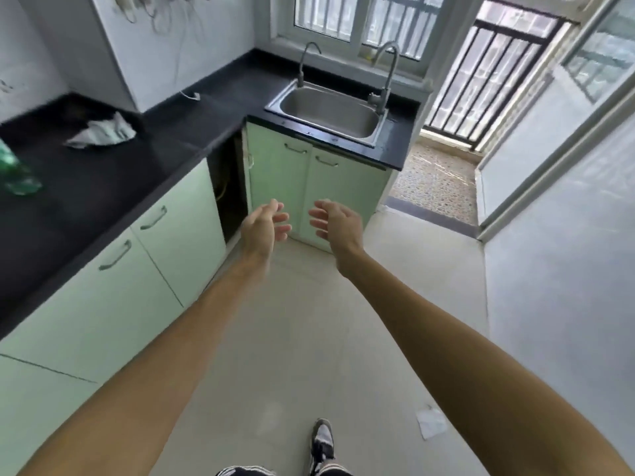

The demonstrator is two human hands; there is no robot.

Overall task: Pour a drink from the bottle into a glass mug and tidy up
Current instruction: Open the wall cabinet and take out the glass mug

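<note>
Both arms stretched out over the floor, left hand [263,224] and right hand [338,224] loose-fingered, holding nothing; green bottle [15,173] sits blurry on the black counter [103,173] far left; crumpled wrapper [103,132] behind it; sink [330,111] further back.
</note>
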